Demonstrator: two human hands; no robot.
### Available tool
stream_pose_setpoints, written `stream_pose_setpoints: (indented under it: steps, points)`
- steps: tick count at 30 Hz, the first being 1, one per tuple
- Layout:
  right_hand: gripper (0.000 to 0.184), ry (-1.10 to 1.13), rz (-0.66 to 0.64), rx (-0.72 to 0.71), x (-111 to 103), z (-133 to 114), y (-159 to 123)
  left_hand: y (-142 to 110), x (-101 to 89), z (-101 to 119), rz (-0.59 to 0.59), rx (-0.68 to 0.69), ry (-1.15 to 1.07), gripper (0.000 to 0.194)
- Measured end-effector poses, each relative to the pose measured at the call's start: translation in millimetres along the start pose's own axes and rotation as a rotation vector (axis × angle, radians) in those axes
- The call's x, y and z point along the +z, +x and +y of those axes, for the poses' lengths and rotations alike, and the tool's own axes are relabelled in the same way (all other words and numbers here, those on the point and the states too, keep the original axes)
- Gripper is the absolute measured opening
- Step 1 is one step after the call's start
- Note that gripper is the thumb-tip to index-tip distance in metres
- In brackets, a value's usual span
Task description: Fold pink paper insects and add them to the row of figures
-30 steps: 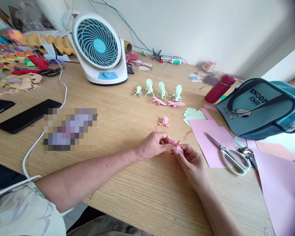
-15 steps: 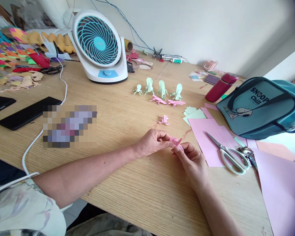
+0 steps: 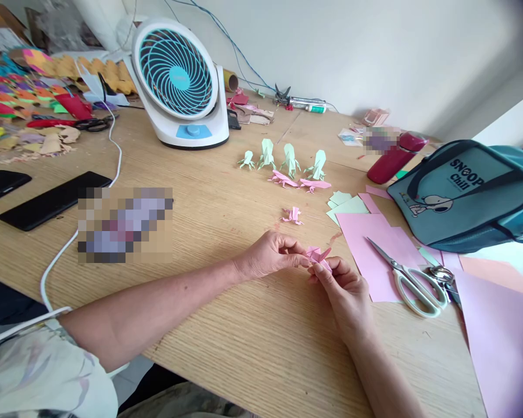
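Between my two hands is a small pink origami piece (image 3: 318,255) with a narrow flap sticking up. My left hand (image 3: 272,255) pinches its left edge with thumb and fingers. My right hand (image 3: 346,290) grips its near right side, the thumb on top and the fingers curled underneath, partly hidden. Just beyond stands a pink folded figure (image 3: 293,215) with thin legs. Farther back lie two pink folded insects (image 3: 314,184), in front of a row of several pale green folded figures (image 3: 290,159).
White-handled scissors (image 3: 412,281) lie partly over pink paper sheets (image 3: 359,244) at right. A teal bag (image 3: 466,197) and a red flask (image 3: 394,159) stand behind. A white fan (image 3: 187,98) stands at back left, black flat objects (image 3: 54,200) and a white cable (image 3: 54,264) at left.
The view has shifted slightly, so most things appear a little farther right. Both hands keep hold of the pink origami piece, whose upright flap looks slightly more tilted.
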State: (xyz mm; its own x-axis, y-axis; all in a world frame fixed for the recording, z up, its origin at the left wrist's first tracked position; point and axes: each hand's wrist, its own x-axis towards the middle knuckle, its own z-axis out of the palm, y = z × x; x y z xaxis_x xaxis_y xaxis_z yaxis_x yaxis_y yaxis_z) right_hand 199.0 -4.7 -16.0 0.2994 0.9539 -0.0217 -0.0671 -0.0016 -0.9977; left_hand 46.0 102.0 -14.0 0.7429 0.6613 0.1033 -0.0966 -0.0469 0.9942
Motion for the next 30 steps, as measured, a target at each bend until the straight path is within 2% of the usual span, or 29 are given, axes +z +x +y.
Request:
stream_pose_setpoints:
  steps: [11,19,25,30]
  points:
    - [0.024,0.009,-0.033,0.019,-3,0,0,1,-2.7,-1,-0.039,-0.001,-0.027,0.023]
    - [0.022,-0.053,-0.055,0.007,1,2,-2,-3,5.5,4,0.011,0.039,0.049,0.029]
    - [0.021,-0.152,-0.064,-0.027,4,3,-5,-5,11.3,1,0.046,0.018,-0.046,0.034]
    - [0.021,-0.251,-0.021,-0.041,5,5,-7,-4,9.1,5,0.018,0.005,0.047,0.032]
